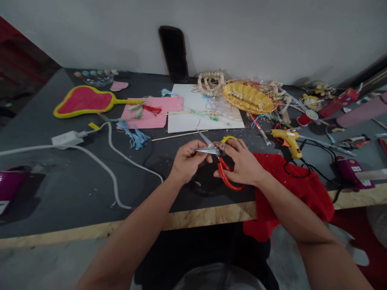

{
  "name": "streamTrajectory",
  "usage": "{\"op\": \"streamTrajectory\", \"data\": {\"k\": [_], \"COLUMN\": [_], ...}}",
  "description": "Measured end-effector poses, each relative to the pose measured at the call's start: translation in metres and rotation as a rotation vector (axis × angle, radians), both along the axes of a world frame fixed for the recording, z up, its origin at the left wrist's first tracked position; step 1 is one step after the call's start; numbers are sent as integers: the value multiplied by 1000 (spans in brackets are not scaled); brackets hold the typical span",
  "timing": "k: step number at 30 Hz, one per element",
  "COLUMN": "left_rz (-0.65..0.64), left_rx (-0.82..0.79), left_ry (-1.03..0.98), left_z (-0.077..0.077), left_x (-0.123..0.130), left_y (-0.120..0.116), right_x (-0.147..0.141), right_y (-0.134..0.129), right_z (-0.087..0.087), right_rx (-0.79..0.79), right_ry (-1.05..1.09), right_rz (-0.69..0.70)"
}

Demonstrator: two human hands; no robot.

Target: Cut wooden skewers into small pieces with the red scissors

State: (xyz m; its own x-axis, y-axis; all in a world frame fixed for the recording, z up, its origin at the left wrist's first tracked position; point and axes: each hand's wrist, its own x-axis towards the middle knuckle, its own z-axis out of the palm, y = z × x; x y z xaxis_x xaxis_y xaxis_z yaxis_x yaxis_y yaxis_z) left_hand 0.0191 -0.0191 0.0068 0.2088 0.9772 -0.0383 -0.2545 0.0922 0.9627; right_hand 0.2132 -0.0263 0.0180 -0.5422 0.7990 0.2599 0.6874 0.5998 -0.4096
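Observation:
My right hand (244, 164) is wrapped round a pair of scissors (223, 173) with red and yellow handles, above the front part of the dark table. The scissor blades are spread apart and point left, toward my left hand (186, 160). The fingers of that hand are pinched together close beside the blades; what they hold, if anything, is too small and hidden to name. Behind the hands a thin stick (179, 135) lies on the table, next to a white board (205, 125) bearing beaded strands. A red cloth (290, 189) lies under my right forearm.
A yellow glue gun (288, 141) with a black cord and a wicker basket (250, 96) are on the right. To the left are a pink-and-yellow fan-shaped piece (87, 101), blue tassels (134, 136) and a white cable (116, 189). A phone (173, 52) leans on the wall.

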Motion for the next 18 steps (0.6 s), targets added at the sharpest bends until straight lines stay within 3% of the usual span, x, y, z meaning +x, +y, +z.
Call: {"op": "streamTrajectory", "data": {"k": [11, 18], "left_rz": [-21, 13], "left_rx": [-7, -35], "left_ry": [-8, 16], "left_z": [1, -4], "left_x": [-2, 2], "left_y": [1, 2], "right_x": [0, -1], "right_y": [-2, -6], "right_z": [-1, 3], "right_rx": [-25, -37], "right_ry": [51, 2], "right_rz": [36, -18]}}
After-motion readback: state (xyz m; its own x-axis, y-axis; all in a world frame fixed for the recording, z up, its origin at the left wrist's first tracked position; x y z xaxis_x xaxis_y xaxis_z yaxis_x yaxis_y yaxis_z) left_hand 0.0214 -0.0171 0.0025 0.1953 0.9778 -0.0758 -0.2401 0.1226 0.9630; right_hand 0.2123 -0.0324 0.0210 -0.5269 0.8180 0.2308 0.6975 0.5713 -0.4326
